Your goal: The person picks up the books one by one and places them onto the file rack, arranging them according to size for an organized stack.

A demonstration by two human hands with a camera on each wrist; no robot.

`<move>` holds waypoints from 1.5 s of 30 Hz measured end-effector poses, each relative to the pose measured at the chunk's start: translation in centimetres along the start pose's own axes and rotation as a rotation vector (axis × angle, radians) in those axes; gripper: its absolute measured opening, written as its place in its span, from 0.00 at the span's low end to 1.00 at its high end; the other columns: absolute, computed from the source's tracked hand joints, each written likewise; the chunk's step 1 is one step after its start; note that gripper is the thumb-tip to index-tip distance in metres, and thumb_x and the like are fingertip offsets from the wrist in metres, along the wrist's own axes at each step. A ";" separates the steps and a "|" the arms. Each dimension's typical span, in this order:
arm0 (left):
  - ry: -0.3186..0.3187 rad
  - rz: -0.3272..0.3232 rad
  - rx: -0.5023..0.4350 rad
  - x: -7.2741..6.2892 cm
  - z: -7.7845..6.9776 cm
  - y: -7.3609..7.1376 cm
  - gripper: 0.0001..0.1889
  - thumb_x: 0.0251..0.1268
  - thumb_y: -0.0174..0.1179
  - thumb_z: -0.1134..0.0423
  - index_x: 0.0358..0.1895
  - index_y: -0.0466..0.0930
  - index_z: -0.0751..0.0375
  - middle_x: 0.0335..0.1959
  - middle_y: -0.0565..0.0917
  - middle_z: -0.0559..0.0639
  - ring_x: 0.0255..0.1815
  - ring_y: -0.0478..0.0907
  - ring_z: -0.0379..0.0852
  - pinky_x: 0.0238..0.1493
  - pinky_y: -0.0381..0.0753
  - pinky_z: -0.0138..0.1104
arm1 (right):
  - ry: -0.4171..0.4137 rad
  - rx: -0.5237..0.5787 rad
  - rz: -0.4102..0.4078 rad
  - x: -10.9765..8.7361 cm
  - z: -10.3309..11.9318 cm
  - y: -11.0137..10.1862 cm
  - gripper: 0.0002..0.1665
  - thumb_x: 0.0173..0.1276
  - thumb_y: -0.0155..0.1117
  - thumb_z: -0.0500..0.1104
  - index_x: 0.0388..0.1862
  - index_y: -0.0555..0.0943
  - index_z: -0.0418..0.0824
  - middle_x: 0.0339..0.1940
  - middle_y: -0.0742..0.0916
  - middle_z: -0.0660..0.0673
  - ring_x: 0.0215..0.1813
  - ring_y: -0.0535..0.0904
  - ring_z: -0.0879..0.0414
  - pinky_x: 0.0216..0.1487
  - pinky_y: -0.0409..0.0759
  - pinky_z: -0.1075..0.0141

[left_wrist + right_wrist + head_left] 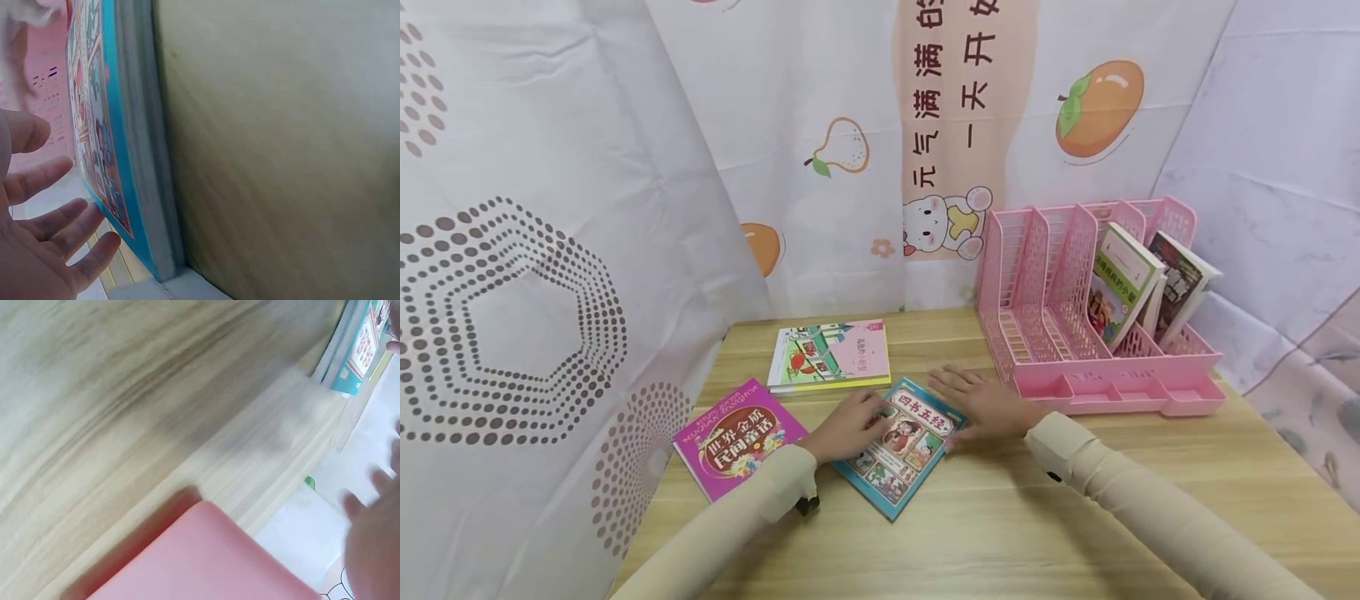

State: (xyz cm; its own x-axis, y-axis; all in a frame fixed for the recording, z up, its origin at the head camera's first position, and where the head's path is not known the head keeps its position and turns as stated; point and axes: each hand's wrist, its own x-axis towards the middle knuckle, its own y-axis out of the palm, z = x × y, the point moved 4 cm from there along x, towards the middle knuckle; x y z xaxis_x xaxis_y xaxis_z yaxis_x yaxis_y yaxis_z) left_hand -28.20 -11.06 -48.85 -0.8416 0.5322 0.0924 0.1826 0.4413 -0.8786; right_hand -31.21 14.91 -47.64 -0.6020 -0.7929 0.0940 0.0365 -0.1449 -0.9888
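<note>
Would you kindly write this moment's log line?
left hand: at blue-edged rectangular book | right hand: opposite side | pink plastic rack: holds books

The picture-panelled book (898, 450) is edged in blue, the rack (1120, 372) coloured pink, and the worktop (985, 533) patterned with wood grain.

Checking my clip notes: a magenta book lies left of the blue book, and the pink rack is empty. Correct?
The pink rack isn't empty: the head view shows a green book and a dark book in it. The rest stands.
</note>
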 end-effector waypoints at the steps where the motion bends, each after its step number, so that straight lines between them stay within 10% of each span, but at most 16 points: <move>1: -0.007 -0.005 0.001 -0.2 0.1 0.0 0.16 0.79 0.57 0.53 0.60 0.81 0.56 0.59 0.78 0.49 0.61 0.73 0.47 0.64 0.75 0.46 | 0.004 0.021 0.023 -0.1 0.1 0.3 0.68 0.56 0.69 0.78 0.85 0.54 0.46 0.86 0.55 0.47 0.84 0.46 0.40 0.76 0.55 0.38; 12: -0.154 -0.074 -0.047 -0.7 0.7 -0.5 0.06 0.77 0.60 0.54 0.46 0.84 0.48 0.40 0.82 0.39 0.40 0.78 0.40 0.46 0.79 0.40 | 0.020 0.104 0.042 -1.2 -0.1 2.3 0.51 0.65 0.65 0.69 0.79 0.67 0.43 0.77 0.73 0.43 0.76 0.64 0.32 0.69 0.63 0.32; 25: -0.213 -0.069 -0.013 -0.6 1.5 -1.8 0.10 0.78 0.58 0.53 0.40 0.85 0.52 0.30 0.81 0.39 0.32 0.76 0.39 0.38 0.78 0.38 | -0.128 -0.122 -0.250 -0.5 0.7 0.4 0.15 0.73 0.67 0.48 0.56 0.84 0.46 0.46 0.89 0.49 0.43 0.81 0.50 0.41 0.83 0.54; 35: -0.330 -0.043 -0.436 -1.7 3.7 -1.8 0.13 0.80 0.55 0.55 0.46 0.86 0.59 0.38 0.83 0.50 0.35 0.79 0.44 0.35 0.82 0.37 | -0.019 -0.137 -0.313 -0.1 0.9 -0.3 0.12 0.73 0.67 0.46 0.50 0.79 0.43 0.45 0.89 0.42 0.45 0.86 0.46 0.44 0.85 0.51; 45: -0.350 -0.018 -0.521 -1.7 3.2 -1.7 0.12 0.79 0.56 0.54 0.44 0.87 0.56 0.42 0.83 0.48 0.44 0.77 0.45 0.53 0.74 0.43 | -0.039 -0.297 -0.338 -0.3 1.2 -0.5 0.14 0.55 0.75 0.42 0.38 0.80 0.43 0.32 0.86 0.46 0.34 0.81 0.49 0.32 0.81 0.54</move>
State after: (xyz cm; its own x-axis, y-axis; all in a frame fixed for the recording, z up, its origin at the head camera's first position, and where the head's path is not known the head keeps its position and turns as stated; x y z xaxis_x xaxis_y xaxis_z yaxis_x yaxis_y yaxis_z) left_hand -28.74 -15.07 -49.00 -0.9472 0.2923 -0.1319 0.3168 0.7892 -0.5261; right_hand -30.11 14.51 -47.05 -0.5101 -0.7529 0.4158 -0.3910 -0.2276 -0.8918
